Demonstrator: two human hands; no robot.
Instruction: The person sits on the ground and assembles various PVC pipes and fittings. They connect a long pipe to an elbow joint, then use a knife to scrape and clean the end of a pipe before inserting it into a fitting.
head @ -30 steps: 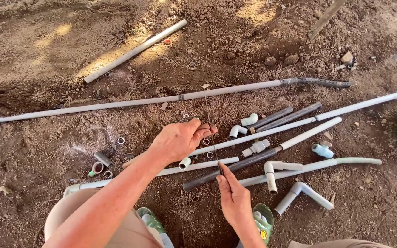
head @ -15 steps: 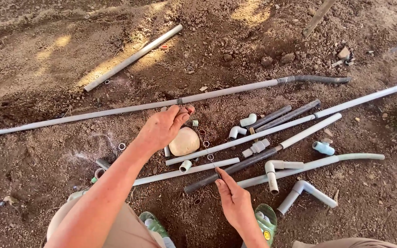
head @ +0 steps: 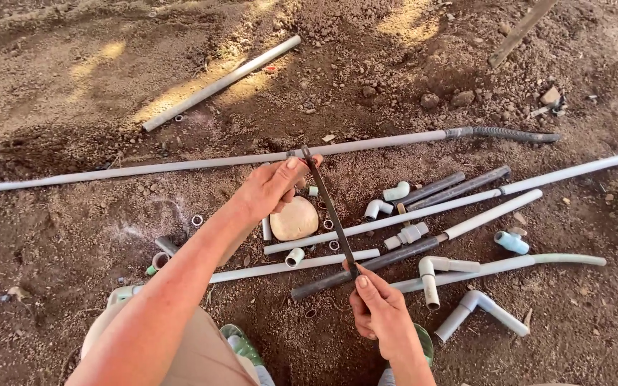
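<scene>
**Both hands on a thin dark blade over scattered pipes**

Left hand (head: 275, 187) pinches the far end of a thin dark blade (head: 330, 211), fingers closed on it. Right hand (head: 380, 314) grips the near end, thumb on top. Blade runs diagonally, far-left to near-right, raised above the dirt ground (head: 73, 93). Its far end sits at a long grey pipe (head: 180, 166) lying across the scene; contact unclear. Just below the left hand lies a rounded tan stone (head: 294, 219). Right of the blade: a dark pipe (head: 366, 266) close to the right hand, white elbow fittings (head: 388, 201), a white tee piece (head: 434, 275), a small light-blue fitting (head: 511, 242). Another short pipe (head: 221, 83) lies far left, well apart.
</scene>
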